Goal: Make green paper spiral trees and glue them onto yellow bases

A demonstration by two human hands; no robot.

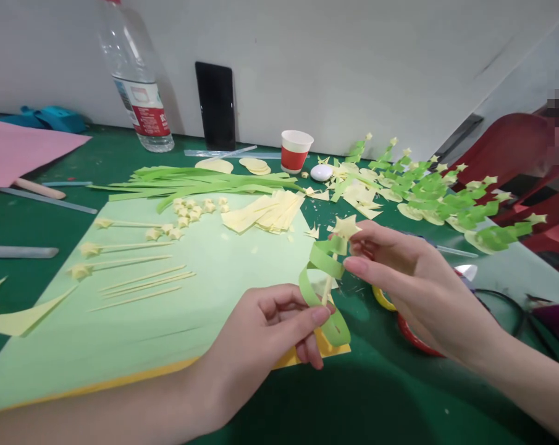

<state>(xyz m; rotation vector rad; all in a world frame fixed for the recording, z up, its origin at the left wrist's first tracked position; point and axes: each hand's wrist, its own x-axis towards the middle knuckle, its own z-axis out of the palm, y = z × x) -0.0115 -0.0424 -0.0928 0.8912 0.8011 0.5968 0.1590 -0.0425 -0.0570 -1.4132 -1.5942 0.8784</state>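
Head view: your left hand (279,327) is clenched in a pinch, thumb and forefinger grasping a thin pale stick (328,290) near its lower part. The stick stands tilted above the right-hand edge of the pale green sheet (214,303). A pale yellow paper star (346,226) sits at its upper end. A green paper strip (325,262) winds around the stick in loose coils; its lowest loop hangs beside your left fingers.

Your right hand (404,272) is at the upper end, thumb next to the top coil and forefinger bent behind the star. The contact is partly hidden, so you cannot tell whether these fingers are grasping the strip, the star, or neither.

Locate the following on the sheet, left of your hands: three star-tipped sticks (81,272) in a column, bare sticks (142,283) below them, loose stars (194,213) in a cluster, and a fan of pale yellow strips (270,213). Long green strips (205,184) lie across the sheet's far edge.

At the rear of the dark green table (376,408), note the bottle (152,120), the upright phone (215,105) and the red-and-white paper cup (294,159). Star-topped green pieces on pale bases (446,198) stand in rows at far right. Red and yellow handles (413,339) lie partly behind your right hand.
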